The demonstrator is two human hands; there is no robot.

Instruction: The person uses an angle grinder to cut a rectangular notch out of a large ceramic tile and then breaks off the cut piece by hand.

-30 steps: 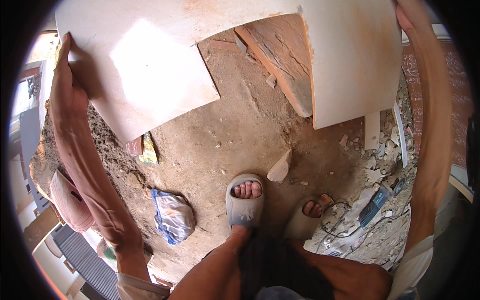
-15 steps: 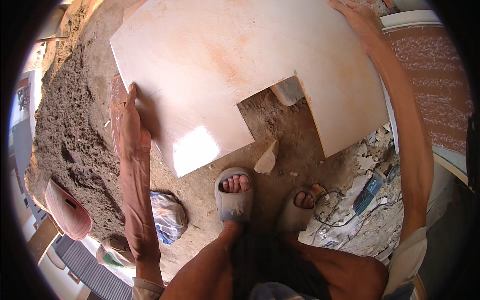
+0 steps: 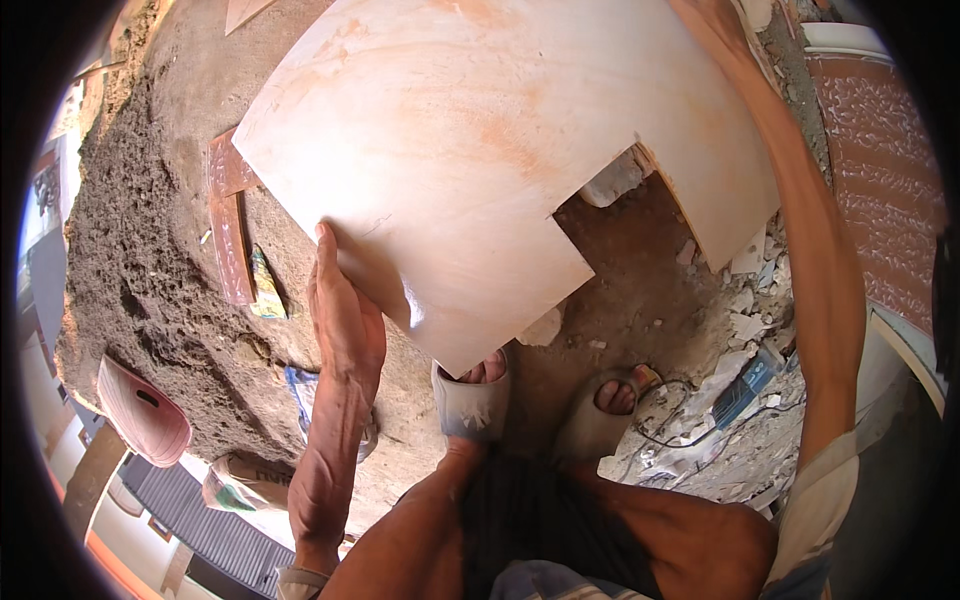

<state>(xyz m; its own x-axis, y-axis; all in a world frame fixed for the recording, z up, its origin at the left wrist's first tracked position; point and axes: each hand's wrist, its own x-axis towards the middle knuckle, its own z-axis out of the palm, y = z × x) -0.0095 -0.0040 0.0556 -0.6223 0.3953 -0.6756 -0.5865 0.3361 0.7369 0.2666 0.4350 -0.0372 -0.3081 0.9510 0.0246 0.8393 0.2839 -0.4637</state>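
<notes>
My left hand (image 3: 345, 310) grips the left edge of a large pale tile (image 3: 440, 140) with faint orange mottling and a rectangular notch cut from its lower right part. My right hand (image 3: 705, 20), at the top of the view, holds the far right edge, its fingertips out of sight. The tile is held above the dirt floor, and its lower corner hides part of my left sandalled foot (image 3: 470, 410). Through the notch, ground and pale broken pieces show. Left of the tile lie brown strips (image 3: 232, 240) and a yellow packet (image 3: 265, 290).
At right, a blue angle grinder (image 3: 738, 385) with its cord lies among white rubble (image 3: 745, 325), beside a brown patterned panel (image 3: 870, 180). At left are a rough mound of earth or sand (image 3: 140, 240), a pink slotted object (image 3: 145, 405) and sacks (image 3: 240, 485). My right foot (image 3: 610, 410) stands near the grinder.
The tile has turned and shifted down and to the right, toward my body. My left hand has moved rightward with it. My right hand has risen to the top of the view, still holding it.
</notes>
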